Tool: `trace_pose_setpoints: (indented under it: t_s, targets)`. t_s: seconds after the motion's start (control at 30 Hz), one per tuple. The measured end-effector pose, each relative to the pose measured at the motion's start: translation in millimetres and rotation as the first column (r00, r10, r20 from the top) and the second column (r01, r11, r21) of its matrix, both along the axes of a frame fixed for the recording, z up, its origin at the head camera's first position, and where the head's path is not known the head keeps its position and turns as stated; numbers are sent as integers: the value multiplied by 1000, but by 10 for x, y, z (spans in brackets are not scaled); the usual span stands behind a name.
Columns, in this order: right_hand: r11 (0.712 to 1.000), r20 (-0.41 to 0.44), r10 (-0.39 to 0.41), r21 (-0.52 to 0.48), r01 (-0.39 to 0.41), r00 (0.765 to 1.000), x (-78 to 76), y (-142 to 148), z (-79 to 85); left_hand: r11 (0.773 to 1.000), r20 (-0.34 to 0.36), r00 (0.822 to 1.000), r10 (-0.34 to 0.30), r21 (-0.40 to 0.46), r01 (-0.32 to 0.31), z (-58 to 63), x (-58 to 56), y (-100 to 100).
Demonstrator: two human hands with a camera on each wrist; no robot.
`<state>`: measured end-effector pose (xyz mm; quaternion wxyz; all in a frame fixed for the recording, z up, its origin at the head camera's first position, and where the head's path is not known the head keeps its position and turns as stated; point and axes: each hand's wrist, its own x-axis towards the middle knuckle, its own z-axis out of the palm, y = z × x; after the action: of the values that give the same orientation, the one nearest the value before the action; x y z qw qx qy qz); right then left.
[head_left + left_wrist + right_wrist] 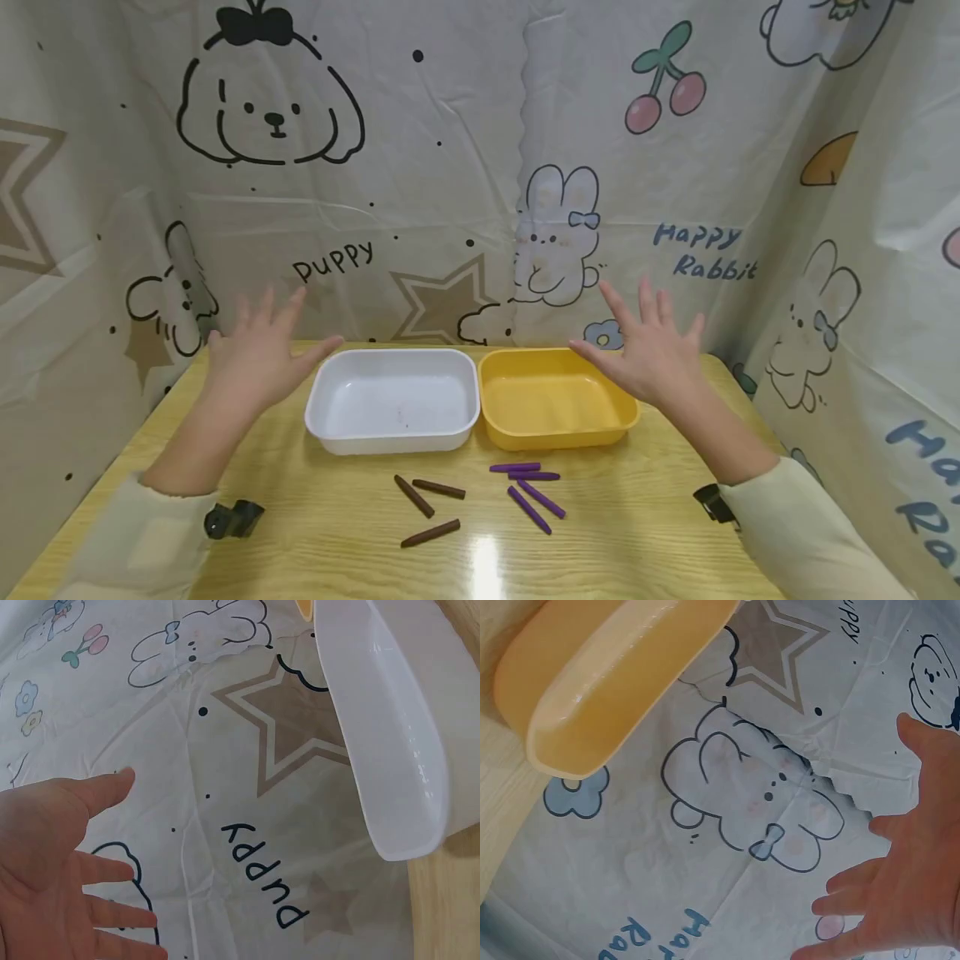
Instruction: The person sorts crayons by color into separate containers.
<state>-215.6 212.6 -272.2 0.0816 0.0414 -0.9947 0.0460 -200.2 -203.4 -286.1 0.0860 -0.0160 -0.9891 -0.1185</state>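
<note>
My left hand (258, 354) is raised with fingers spread, beside the left end of a white plastic tub (397, 443). In the left wrist view that same hand (45, 870) holds nothing, its palm showing. On the other side my right hand (651, 354) is also raised and spread, its thumb overlapping the far rim of a yellow plastic tub (558, 437) in the head view. Nothing is in its fingers in the right wrist view. Three brown crayon-like sticks (438, 488) lie in front of the white tub. Several purple crayon-like sticks (542, 499) lie before the yellow one.
Both tubs stand side by side on a light wooden table (315, 542), near its back edge. A printed cloth (420, 192) with cartoon animals hangs behind and along both sides. A dark wrist device (234, 519) sits at the left sleeve, another (714, 503) at the right.
</note>
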Motion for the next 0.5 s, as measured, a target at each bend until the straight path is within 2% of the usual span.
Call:
trace_pose_setpoints:
  t_s: [0.23,0.4,0.5]
  targets:
    - [1000,3,25,-14,-25,1000,-22,78,-134,995,-63,997,-48,85,53,-53,21,-103]
    - [995,-57,69,-68,-73,996,-43,135,-231,992,-48,998,-45,116,50,-82,31,-126]
    - [988,-59,97,-115,-103,994,-38,173,-286,989,-24,998,-53,135,56,-119,21,-141]
